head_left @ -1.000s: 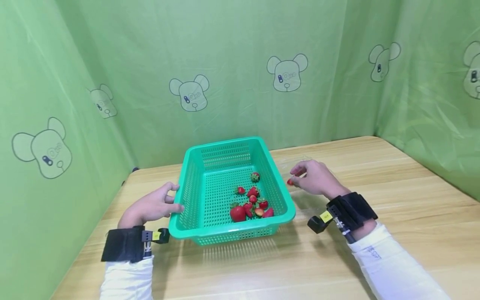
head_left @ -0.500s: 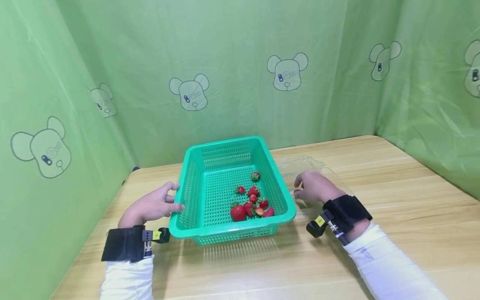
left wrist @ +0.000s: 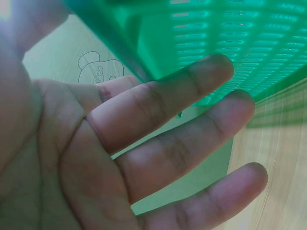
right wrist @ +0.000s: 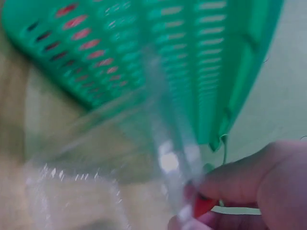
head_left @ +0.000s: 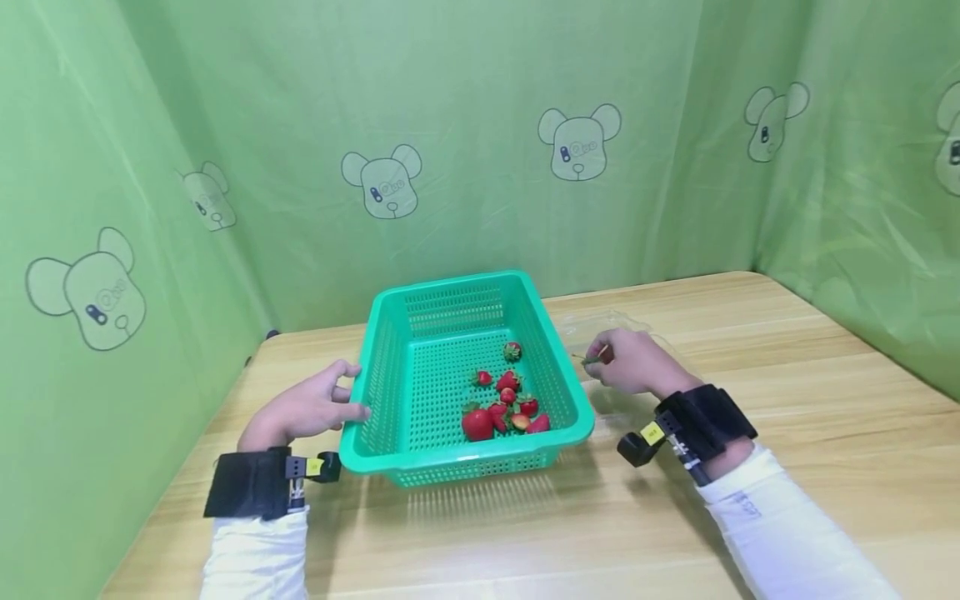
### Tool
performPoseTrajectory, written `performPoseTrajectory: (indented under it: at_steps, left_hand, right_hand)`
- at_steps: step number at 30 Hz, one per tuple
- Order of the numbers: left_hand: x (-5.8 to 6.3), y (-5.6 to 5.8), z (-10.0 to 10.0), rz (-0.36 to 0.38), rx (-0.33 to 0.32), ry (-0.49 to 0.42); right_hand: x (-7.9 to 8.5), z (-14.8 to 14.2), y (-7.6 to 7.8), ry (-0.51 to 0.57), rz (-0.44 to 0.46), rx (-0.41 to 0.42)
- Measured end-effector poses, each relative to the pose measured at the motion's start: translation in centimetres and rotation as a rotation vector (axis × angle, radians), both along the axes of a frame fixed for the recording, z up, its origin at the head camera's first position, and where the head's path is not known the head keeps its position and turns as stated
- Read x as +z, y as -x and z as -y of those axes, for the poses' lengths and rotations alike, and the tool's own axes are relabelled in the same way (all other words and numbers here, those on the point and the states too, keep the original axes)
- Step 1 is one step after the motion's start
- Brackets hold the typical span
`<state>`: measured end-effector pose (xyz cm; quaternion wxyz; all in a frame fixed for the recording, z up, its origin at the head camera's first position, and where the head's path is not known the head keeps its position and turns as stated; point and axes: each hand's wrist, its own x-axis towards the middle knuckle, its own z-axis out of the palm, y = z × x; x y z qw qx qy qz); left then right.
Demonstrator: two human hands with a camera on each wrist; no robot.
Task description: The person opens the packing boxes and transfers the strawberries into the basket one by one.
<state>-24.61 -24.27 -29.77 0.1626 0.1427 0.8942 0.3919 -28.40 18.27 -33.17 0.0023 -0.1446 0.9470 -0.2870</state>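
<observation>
A green perforated plastic basket stands on the table with several red strawberries inside, mostly toward its near right corner. My left hand grips its left rim, thumb over the edge and fingers along the outside; in the left wrist view the fingers lie under the basket wall. To the right of the basket, my right hand pinches a strawberry by thumb and fingertips. Its green stem pokes out toward the basket. The right wrist view shows the red fruit, mostly covered by the fingers.
A clear plastic container lies right of the basket, partly behind my right hand. It fills much of the right wrist view, blurred. Green curtains enclose the back and sides of the wooden table.
The right hand dipped toward the container half a second ago with no fruit visible, and has risen again. A green stem now shows where red showed earlier. My left hand and the basket stay put.
</observation>
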Motion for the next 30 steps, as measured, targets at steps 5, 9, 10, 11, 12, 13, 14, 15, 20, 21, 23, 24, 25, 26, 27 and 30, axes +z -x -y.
performPoseTrajectory:
  at_steps: [5,9,10,11,12,13,14,15,20,21,23,24,25,26,27,30]
  left_hand:
    - [0.0,0.1,0.1,0.0,-0.007,-0.004]
    - [-0.2,0.2,0.2,-0.005,-0.008,-0.009]
    - [-0.2,0.3,0.2,-0.005,-0.01,-0.013]
    - [-0.2,0.3,0.2,-0.006,-0.011,-0.015]
    - [-0.2,0.3,0.2,-0.007,-0.012,-0.018]
    - [-0.2,0.2,0.2,-0.007,-0.013,-0.022]
    - [-0.2,0.3,0.2,-0.008,-0.014,-0.024]
    - [-0.2,0.3,0.1,-0.008,-0.014,-0.026]
    - [-0.2,0.3,0.1,-0.01,-0.016,-0.027]
    - [-0.2,0.2,0.1,-0.01,-0.016,-0.026]
    - [-0.2,0.2,0.1,-0.008,-0.016,-0.025]
    - [-0.2,0.2,0.1,-0.008,-0.013,-0.023]
    - [-0.2,0.2,0.1,-0.008,-0.012,-0.023]
    - [-0.2,0.1,0.1,-0.006,-0.012,-0.023]
    - [-0.2,0.1,0.1,-0.006,-0.011,-0.022]
    - [-0.2,0.1,0.1,-0.005,-0.009,-0.022]
  right_hand:
    - [0.5,0.5,-0.1,0.115,-0.003,-0.008]
    - [0.7,0.7,-0.1,0.182,0.025,-0.026]
    - [0.8,0.7,-0.1,0.197,0.032,-0.029]
    - [0.8,0.7,-0.2,0.215,0.042,-0.034]
    - [0.9,0.7,-0.2,0.237,0.054,-0.034]
    - [1.0,0.8,-0.2,0.261,0.066,-0.031]
    - [1.0,0.8,-0.3,0.286,0.078,-0.028]
    - [1.1,0.8,-0.3,0.313,0.086,-0.022]
    - [1.4,1.0,-0.3,0.402,0.122,-0.011]
    - [1.4,1.0,-0.4,0.409,0.123,-0.009]
    - [1.5,1.1,-0.4,0.425,0.124,-0.004]
    - [1.6,1.1,-0.4,0.431,0.122,-0.001]
    - [1.6,1.2,-0.5,0.44,0.12,0.002]
    - [1.7,1.2,-0.6,0.451,0.12,0.004]
    - [1.8,1.3,-0.6,0.464,0.12,0.004]
    - [2.2,1.5,-0.9,0.49,0.123,-0.006]
